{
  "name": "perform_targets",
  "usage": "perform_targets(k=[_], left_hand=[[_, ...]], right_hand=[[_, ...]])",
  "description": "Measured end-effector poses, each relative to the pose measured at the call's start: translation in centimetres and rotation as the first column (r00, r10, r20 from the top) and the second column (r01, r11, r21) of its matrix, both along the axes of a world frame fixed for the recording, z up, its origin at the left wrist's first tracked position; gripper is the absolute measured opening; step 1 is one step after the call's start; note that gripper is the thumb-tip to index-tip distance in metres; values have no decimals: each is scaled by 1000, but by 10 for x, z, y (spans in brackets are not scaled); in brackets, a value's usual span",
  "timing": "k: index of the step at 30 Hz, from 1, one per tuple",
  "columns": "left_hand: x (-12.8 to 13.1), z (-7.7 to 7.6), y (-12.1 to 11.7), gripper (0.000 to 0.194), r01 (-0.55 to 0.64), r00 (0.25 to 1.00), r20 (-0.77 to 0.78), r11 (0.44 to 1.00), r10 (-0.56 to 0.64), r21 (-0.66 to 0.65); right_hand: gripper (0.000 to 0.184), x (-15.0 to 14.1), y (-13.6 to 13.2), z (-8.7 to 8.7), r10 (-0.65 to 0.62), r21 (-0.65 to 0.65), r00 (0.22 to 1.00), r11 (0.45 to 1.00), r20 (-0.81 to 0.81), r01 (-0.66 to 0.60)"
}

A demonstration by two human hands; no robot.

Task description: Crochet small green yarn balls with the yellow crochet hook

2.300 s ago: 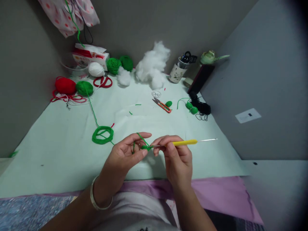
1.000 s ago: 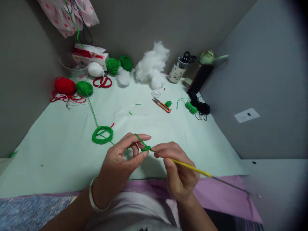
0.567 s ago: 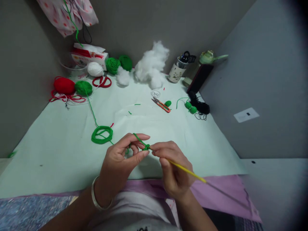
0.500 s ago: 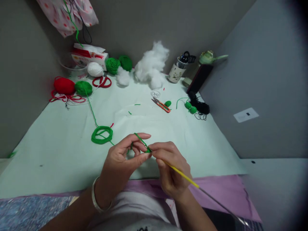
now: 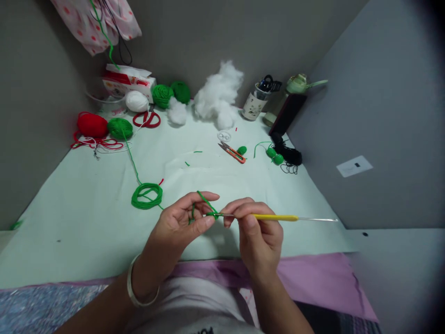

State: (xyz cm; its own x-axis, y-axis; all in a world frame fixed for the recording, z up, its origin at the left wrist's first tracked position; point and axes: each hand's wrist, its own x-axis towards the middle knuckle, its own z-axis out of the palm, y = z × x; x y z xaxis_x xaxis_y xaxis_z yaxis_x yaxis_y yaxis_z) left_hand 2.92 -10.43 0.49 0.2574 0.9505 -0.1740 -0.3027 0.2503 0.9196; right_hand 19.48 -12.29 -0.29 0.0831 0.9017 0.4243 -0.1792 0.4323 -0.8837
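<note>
Between thumb and fingers, my left hand (image 5: 184,220) pinches a small piece of green crochet work (image 5: 213,215), with green yarn (image 5: 205,199) running over its raised index finger. My right hand (image 5: 260,232) grips a crochet hook (image 5: 278,217) by its yellow handle. The hook lies almost level, and its thin metal tip reaches the green work at my left fingertips. Left of my hands, a loose coil of green yarn (image 5: 146,196) rests on the table, linked by a strand to a green yarn ball (image 5: 120,128).
Orange thread snips (image 5: 233,153) lie beyond my hands beside a small green crocheted piece (image 5: 242,150). Further back are red scissors (image 5: 146,119), a red yarn ball (image 5: 92,125), white stuffing (image 5: 220,95) and a cup of tools (image 5: 255,104). Black yarn (image 5: 290,155) sits at right.
The crochet hook has swung from a steep slant to nearly level. My right hand has turned with it and shifted slightly right, away from my left fingertips, baring the hook's metal shaft.
</note>
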Motion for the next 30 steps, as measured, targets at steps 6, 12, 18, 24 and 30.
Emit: perform_targets(k=[6,12,18,24,30], left_hand=[[-3,-6,-1,30,-28,991,-131,998,36,65],[-4,0,-2,31,-76,945,-296,972,142,224],[1,8,-6,30,-165,924,-310,966,222,199],[6,10,-4,55,-36,995,92,990,48,-135],[5,15,0,37,145,923,385,917,10,-372]], right_hand=[[21,5,-3,1,-48,61,981,997,189,37],[22,8,-4,7,-97,188,898,982,429,16],[30,4,-6,2,-325,427,703,904,632,34],[47,0,-11,-5,-346,375,696,919,630,118],[36,2,-10,-4,-266,267,830,952,490,148]])
